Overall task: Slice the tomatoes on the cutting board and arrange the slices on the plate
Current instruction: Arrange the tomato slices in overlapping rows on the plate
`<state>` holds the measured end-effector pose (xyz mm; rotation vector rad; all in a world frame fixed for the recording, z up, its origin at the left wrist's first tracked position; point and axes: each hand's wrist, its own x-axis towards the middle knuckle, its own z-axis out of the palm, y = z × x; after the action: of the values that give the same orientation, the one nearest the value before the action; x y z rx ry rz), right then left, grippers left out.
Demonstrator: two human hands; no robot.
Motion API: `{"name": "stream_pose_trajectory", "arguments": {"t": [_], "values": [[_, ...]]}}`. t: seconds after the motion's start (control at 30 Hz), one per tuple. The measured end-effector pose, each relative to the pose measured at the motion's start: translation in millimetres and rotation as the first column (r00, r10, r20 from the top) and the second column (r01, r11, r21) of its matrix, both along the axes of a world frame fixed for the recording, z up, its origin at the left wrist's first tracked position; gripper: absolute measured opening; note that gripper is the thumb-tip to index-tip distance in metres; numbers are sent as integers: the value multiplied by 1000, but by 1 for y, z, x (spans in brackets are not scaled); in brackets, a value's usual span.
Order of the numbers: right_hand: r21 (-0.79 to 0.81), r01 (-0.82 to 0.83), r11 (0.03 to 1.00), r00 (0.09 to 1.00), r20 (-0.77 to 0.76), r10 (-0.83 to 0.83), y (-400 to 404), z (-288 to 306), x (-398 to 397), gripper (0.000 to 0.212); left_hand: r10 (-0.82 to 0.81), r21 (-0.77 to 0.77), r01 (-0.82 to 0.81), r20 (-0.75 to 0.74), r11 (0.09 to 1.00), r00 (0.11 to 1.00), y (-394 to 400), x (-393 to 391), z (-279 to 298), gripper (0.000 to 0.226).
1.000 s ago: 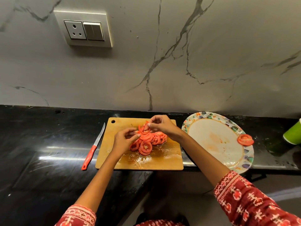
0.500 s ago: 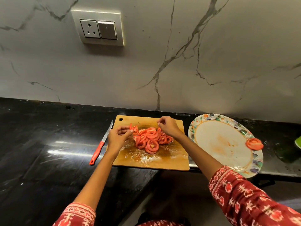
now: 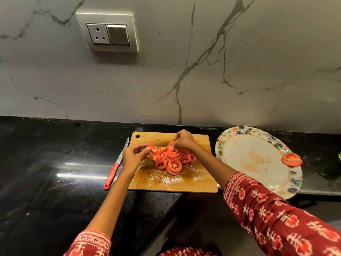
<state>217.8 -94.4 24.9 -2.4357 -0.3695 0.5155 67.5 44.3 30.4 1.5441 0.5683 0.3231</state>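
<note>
A heap of red tomato slices (image 3: 172, 158) lies on the wet wooden cutting board (image 3: 201, 179). My left hand (image 3: 133, 156) is at the heap's left edge and pinches a thin slice that curls up above my fingers. My right hand (image 3: 183, 139) is over the back of the heap, its fingertips pinching a slice there. To the right of the board stands a white plate (image 3: 254, 163) with a coloured rim. One tomato slice (image 3: 292, 159) rests on the plate's right rim.
A red-handled knife (image 3: 115, 168) lies on the black counter just left of the board, blade pointing to the wall. A socket plate (image 3: 108, 33) is on the marble wall. The counter's front edge steps back under the board and plate. Something green (image 3: 339, 156) shows at the right edge.
The view has shifted, so everything sits further right in frame. My left hand has lifted a thin slice off the heap's left side. My right hand stays at the back of the heap.
</note>
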Motion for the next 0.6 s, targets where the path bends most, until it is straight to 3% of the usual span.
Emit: {"name": "stream_pose_trajectory", "arguments": {"t": [0.13, 0.23, 0.4, 0.6], "values": [[307, 123, 944, 988, -133, -85, -31, 16, -2, 16, -45, 48, 45, -9, 998, 999, -6, 10, -2, 22], [426, 177, 887, 977, -184, -107, -72, 29, -7, 21, -90, 122, 91, -15, 988, 996, -21, 26, -2, 20], [502, 293, 813, 955, -188, -228, -155, 34, -11, 20, -254, 197, 263, -72, 944, 965, -75, 61, 1, 22], [424, 433, 796, 901, -173, -398, -251, 32, -8, 15, -425, 233, 435, -94, 870, 900, -156, 98, 3, 23]]}}
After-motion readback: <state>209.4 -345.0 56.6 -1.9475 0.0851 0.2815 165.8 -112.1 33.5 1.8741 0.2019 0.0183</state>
